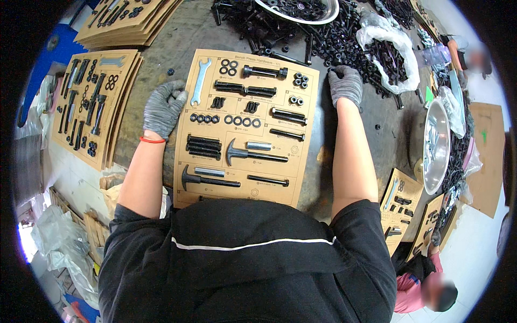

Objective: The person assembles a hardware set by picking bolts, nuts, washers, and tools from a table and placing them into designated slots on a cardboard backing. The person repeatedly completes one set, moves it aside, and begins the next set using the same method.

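Note:
A brown cardboard hardware card [215, 129] lies before me. On it are black bolts, washers, nuts, two T-shaped black pins [253, 155], grey sleeves and a silver open-ended wrench [202, 81]. My left hand [164, 110], in a grey glove, has its fingers curled at the card's left edge and seems to pinch it. My right hand [346, 86], gloved alike, rests on the table just off the card's upper right corner, beside loose nuts and bolts. Its fingers are bent downward, and whatever they hold, if anything, is hidden.
Stacks of filled cards [97, 107] stand on the left. A heap of black bolts and nuts [334, 37] covers the far side, with a plastic bag of bolts [390, 59] and a metal bowl [435, 145] rightward. Other people [425, 290] are at the right, near more cards [401, 202].

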A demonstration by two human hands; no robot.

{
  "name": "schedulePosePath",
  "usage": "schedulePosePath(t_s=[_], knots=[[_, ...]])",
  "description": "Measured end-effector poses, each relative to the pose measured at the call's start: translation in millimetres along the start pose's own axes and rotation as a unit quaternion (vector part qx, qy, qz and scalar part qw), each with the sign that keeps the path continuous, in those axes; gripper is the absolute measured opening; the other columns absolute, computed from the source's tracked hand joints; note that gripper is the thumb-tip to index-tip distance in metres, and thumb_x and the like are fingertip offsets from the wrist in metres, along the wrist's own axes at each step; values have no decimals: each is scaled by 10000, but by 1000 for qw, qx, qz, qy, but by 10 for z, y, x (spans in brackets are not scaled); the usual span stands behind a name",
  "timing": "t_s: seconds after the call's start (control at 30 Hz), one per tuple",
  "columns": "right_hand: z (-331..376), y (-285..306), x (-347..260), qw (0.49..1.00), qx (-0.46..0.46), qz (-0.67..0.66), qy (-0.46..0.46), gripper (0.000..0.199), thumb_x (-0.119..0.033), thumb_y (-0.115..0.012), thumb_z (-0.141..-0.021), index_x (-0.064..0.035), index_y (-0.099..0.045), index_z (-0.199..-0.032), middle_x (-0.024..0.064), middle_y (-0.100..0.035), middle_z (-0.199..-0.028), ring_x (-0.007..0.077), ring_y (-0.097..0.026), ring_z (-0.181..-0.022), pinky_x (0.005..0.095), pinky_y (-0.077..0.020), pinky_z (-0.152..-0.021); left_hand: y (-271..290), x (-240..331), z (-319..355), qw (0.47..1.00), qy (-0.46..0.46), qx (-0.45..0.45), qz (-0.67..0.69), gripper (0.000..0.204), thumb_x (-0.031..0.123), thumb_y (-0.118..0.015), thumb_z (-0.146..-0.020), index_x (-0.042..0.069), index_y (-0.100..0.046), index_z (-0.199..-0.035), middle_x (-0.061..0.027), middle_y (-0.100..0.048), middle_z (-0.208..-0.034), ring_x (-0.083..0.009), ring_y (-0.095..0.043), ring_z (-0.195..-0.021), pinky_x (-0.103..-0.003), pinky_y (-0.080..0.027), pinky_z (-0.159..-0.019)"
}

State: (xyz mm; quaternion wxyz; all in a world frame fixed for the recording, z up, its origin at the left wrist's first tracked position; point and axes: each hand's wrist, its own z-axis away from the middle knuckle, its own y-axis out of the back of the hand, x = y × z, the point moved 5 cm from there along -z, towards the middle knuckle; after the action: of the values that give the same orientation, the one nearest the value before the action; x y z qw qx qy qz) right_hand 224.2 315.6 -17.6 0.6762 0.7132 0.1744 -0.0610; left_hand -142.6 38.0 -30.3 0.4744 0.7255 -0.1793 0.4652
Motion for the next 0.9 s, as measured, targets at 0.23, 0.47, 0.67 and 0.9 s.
schedulePosePath(t_s=[0.23, 0.47, 0.67, 0.9], knots=[[90, -9, -316, 996, 62, 2, 68, 418, -288, -700, -742, -152, -621, -1129, 168, -590, -1127, 321, -548, -1067, 403, -432, -944, 13, 26, 20, 1000, -12, 9, -5, 264, 101, -676, -811, 24, -632, -1059, 6, -565, -768, -66, -470, -642, -209, -446, -627], [102, -64, -315, 995, 68, 10, 70, 352, -289, -683, -754, -154, -646, -1077, 149, -597, -1111, 323, -544, -1058, 415, -436, -932, 11, -35, -20, 999, 26, -19, -24, 271, 136, -683, -816, 28, -629, -1059, -2, -589, -823, -70, -471, -688, -215, -436, -653], [33, -119, -183, 996, -64, 6, 63, 319, -300, -668, -768, -128, -665, -1037, 165, -622, -1086, 313, -585, -1023, 398, -460, -903, 2, -3, -4, 999, 28, -26, -38, 266, 141, -682, -821, 34, -631, -1059, 5, -583, -806, -74, -474, -684, -218, -440, -656], [70, 70, -290, 999, -18, 17, 27, 286, -282, -602, -834, -77, -659, -1025, 169, -624, -1092, 333, -601, -996, 412, -477, -871, 14, 20, -10, 999, 18, -11, -26, 262, 147, -685, -820, 39, -640, -1055, 10, -579, -795, -68, -473, -679, -218, -437, -654]])
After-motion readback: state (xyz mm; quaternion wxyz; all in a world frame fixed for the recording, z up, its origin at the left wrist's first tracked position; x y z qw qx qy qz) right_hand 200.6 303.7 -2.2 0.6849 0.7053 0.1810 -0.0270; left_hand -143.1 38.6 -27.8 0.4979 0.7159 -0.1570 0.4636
